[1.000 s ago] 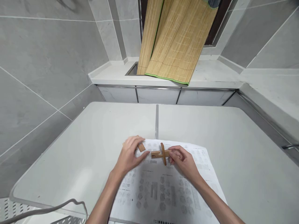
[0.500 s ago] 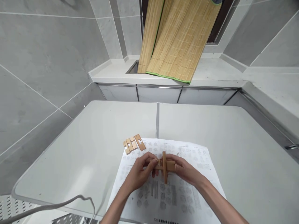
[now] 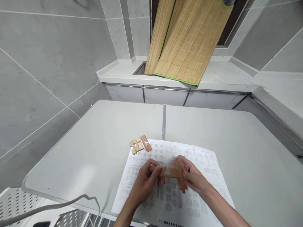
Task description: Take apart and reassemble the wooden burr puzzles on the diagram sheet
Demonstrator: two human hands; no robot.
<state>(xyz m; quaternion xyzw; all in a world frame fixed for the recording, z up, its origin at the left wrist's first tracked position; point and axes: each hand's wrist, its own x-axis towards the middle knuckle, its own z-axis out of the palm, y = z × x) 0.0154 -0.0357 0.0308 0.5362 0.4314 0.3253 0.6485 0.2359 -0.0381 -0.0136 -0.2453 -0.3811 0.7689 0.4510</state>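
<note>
My left hand pinches the left end of a notched wooden puzzle piece between thumb and fingers. A second wooden puzzle piece stands crosswise at the right end of it, and my right hand is closed around that one. The two pieces meet there; whether they interlock is hidden by the fingers. Both are held above a printed paper sheet. Beyond my left hand lie several paler notched pieces side by side, with a darker notched piece just right of them.
The sheet lies on a white folding table with a grey seam down its middle. A grey cable crosses the near left corner. Behind the table, a bamboo mat hangs over a white counter.
My hands have drawn apart. The crosswise piece has shifted to the right along the held piece, baring its notch. The whole view has also shifted slightly.
</note>
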